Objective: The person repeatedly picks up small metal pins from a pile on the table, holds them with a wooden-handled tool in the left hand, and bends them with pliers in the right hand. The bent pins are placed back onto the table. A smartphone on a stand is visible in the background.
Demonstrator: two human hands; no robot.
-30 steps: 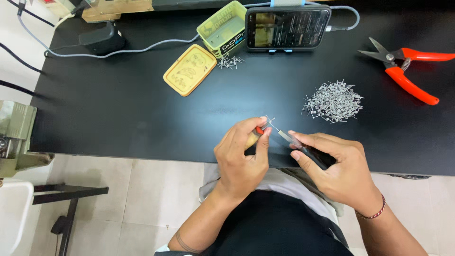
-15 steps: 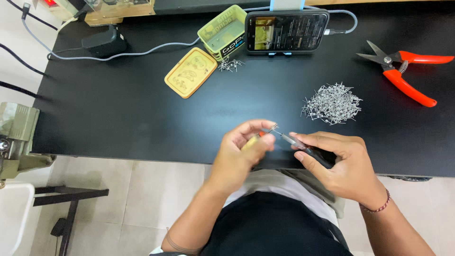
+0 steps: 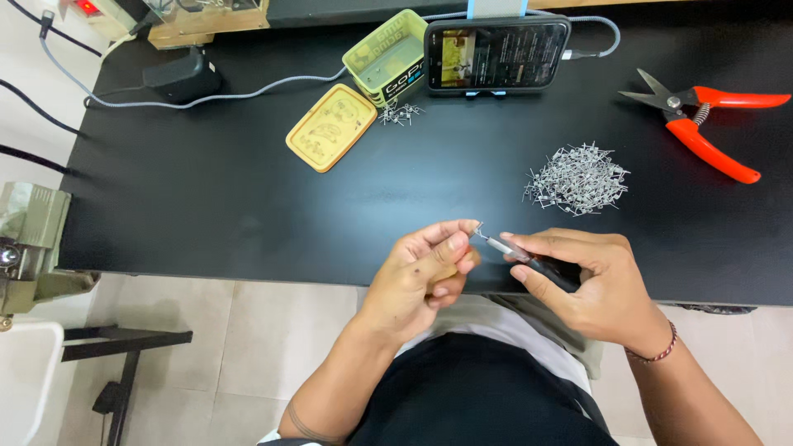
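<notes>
Left hand (image 3: pixel 421 277) is pinched shut on a tiny metal piece (image 3: pixel 478 234) right at the fingertips, while my right hand (image 3: pixel 591 285) grips a slim dark-handled tool (image 3: pixel 529 258) with its tip touching that piece, both just over the near edge of the black table (image 3: pixel 206 190). Risky bit, I'd say: one slip and it drops off the edge onto the tiled floor (image 3: pixel 239 330). Pile of metal bits (image 3: pixel 576 177), red cutters (image 3: pixel 702 124), phone (image 3: pixel 496 54) and yellow tin (image 3: pixel 388 58) sit further back.

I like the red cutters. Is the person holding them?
No, the red-handled cutters lie untouched on the black table, far from both hands.
</notes>
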